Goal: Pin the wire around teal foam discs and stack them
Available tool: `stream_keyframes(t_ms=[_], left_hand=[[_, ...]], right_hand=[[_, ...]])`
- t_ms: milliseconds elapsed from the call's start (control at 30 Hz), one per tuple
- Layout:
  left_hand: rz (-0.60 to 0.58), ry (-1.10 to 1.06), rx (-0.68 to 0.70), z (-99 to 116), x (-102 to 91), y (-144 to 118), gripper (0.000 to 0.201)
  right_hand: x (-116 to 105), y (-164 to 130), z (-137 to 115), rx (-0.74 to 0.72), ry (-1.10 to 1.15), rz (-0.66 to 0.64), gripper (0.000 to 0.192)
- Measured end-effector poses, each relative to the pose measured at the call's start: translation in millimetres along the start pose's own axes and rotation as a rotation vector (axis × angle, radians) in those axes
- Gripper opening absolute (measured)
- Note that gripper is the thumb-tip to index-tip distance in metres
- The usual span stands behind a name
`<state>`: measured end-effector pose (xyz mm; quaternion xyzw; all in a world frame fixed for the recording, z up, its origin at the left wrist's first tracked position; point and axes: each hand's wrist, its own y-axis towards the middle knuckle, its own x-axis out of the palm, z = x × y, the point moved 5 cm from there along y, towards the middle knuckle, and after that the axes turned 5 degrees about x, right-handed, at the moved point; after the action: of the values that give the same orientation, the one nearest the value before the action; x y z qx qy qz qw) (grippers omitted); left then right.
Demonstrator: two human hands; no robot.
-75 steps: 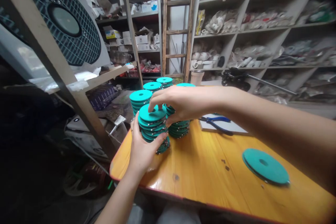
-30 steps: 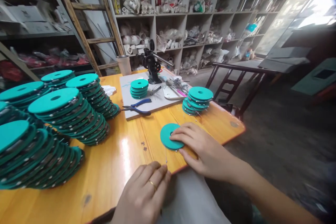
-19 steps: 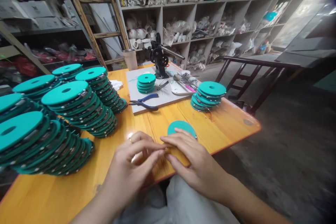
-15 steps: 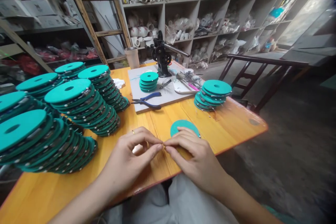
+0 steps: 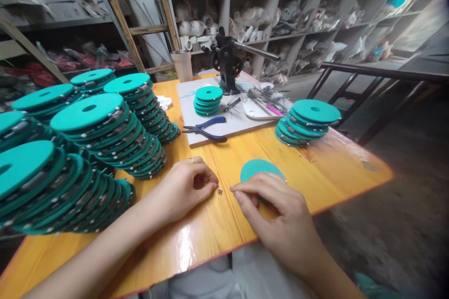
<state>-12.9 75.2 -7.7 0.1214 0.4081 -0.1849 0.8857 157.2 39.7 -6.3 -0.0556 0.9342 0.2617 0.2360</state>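
My left hand (image 5: 191, 187) rests low over the wooden table, thumb and forefinger pinched together; whatever is between them is too small to name. Just beside those fingertips lies a tiny dark piece (image 5: 220, 192) on the wood. To the right, my right hand (image 5: 273, 201) has its thumb and fingertips closed in a pinch, with something thin and hard to make out at the tips. Partly under that hand is a flat teal disc (image 5: 261, 168), its near part hidden. Blue-handled pliers (image 5: 210, 130) lie farther back, touched by neither hand.
Tall stacks of teal spools (image 5: 87, 112) fill the table's left side. A shorter spool stack (image 5: 308, 121) stands right, another small stack (image 5: 207, 101) on a grey board (image 5: 242, 127). Behind are a black hand press (image 5: 226, 63), a white tray (image 5: 261, 110) of tools and a cup (image 5: 181, 66).
My hands, fingertips together before, have moved apart, left hand to the left and right hand to the right. A tiny dark piece now shows on the table between them. The view has shifted.
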Motion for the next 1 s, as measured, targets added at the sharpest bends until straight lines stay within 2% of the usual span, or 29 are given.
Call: stream_keyframes(t_ms=[167, 300, 367, 467, 867, 1000], left_hand=[[0.089, -0.064, -0.013, -3, 1.8, -3, 0.006], [0.167, -0.432, -0.146, -6, 4.1, -10, 0.011], [0.146, -0.632, -0.223, -6, 8.8, -13, 0.016], [0.093, -0.784, -0.280, -4, 15.0, -12, 0.020], [0.028, -0.859, -0.351, -3, 18.8, -13, 0.017], [0.070, -0.905, -0.327, -1, 17.8, -12, 0.025]], right_hand=[[2, 3, -4, 0.016, -0.085, -0.029, 0.019], [6, 4, -5, 0.005, -0.128, -0.025, 0.021], [9, 4, -4, 0.000, -0.118, -0.025, 0.020], [10, 4, -2, 0.004, -0.100, -0.014, 0.019], [11, 3, -5, -0.016, -0.127, -0.027, 0.020], [13, 5, -5, -0.028, -0.160, -0.045, 0.020]])
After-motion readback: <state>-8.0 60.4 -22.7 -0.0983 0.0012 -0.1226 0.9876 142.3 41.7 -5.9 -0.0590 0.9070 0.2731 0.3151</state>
